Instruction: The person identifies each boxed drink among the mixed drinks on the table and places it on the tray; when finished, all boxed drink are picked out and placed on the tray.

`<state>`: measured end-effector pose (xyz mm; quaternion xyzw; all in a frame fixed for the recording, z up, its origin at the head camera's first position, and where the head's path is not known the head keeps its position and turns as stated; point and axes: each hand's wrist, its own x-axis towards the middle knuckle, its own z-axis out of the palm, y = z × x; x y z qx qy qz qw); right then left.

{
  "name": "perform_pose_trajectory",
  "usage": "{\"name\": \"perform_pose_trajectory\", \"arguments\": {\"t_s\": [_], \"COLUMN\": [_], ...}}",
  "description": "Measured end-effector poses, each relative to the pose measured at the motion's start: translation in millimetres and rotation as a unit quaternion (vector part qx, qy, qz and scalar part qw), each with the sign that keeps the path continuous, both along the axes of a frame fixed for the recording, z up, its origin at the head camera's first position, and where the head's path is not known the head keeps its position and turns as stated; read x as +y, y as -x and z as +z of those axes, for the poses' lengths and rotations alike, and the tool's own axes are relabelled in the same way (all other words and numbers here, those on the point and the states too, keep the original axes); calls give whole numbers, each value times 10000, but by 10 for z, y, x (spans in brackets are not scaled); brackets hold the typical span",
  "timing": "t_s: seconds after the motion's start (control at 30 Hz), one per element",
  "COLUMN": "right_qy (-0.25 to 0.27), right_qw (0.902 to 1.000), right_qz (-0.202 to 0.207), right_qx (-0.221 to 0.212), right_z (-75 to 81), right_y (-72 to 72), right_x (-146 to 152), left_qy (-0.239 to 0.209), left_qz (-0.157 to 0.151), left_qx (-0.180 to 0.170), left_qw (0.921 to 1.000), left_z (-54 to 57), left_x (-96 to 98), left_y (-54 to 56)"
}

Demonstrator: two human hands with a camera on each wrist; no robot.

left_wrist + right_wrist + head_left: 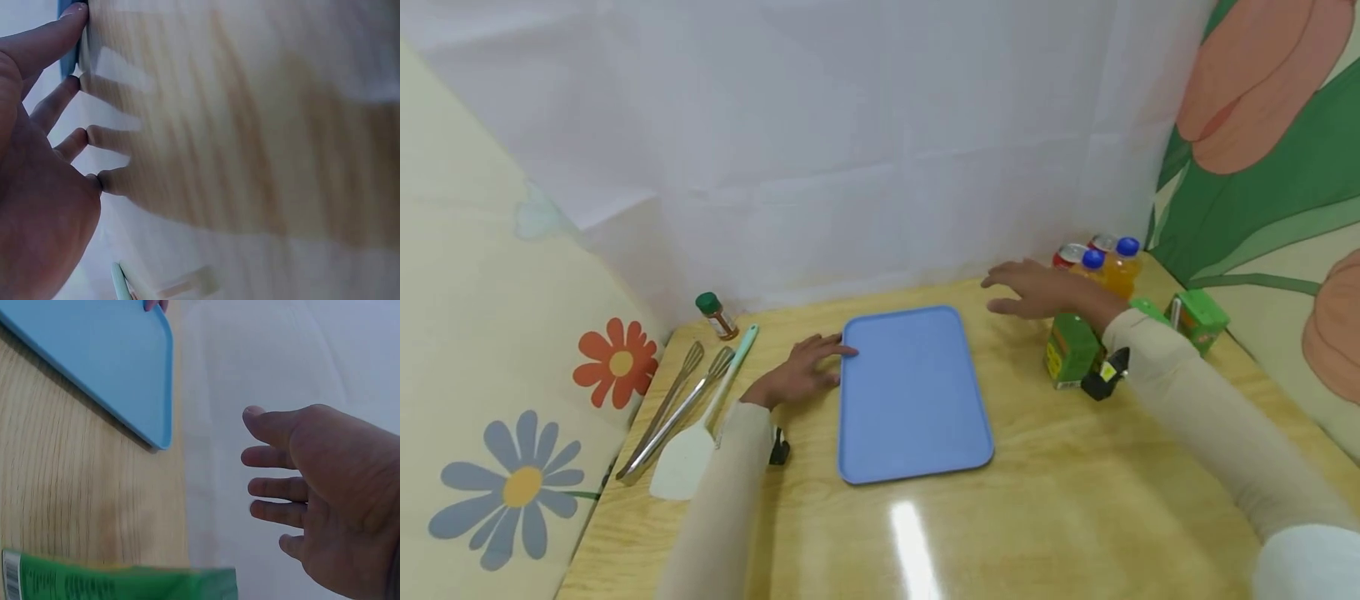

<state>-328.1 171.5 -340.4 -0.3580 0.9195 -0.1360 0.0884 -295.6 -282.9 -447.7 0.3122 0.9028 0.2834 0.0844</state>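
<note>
A blue rectangular tray (913, 396) lies flat on the wooden table. My left hand (805, 371) is at its left edge, fingers spread, and a fingertip reaches over the rim. In the left wrist view the left hand (47, 156) has its fingertips at the table and the tray's edge (70, 44). My right hand (1033, 287) hovers beyond the tray's right side with fingers extended and nothing in it. The right wrist view shows that right hand (312, 494) apart from the tray (112, 356), above a green carton (125, 581).
On the left lie a white spatula (685, 458), metal tongs (681, 417) and a metal whisk-like utensil (673, 392), near a green-capped spice jar (718, 317). At right stand green cartons (1071, 350), orange drink bottles (1123, 271) and red cans (1067, 254). A white sheet (865, 167) hangs behind.
</note>
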Motion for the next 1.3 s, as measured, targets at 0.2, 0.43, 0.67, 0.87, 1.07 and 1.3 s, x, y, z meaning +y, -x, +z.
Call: {"name": "perform_pose_trajectory", "arguments": {"t_s": [0.2, 0.43, 0.67, 0.87, 1.07, 1.3], "right_qy": [121, 311, 637, 787, 793, 791], "right_qw": [9999, 9988, 9969, 9954, 9941, 9939], "right_qz": [41, -223, -228, -393, -635, -747], "right_qx": [-60, -315, -396, -374, -385, -159], "right_z": [53, 105, 58, -76, -256, -356], "right_y": [-243, -488, -715, -791, -833, -821], "right_x": [325, 745, 969, 1077, 1117, 1129], "left_qy": [-16, 26, 26, -28, -56, -106], "left_qz": [-2, 145, 139, 148, 148, 158], "left_qx": [-230, -328, -328, -346, -380, -426], "left_qw": [9997, 9994, 9994, 9993, 9992, 9989], "left_z": [-16, -12, -8, 10, 14, 8], "left_x": [-4, 34, 45, 40, 45, 54], "left_y": [-30, -46, -75, -75, -83, -100]}}
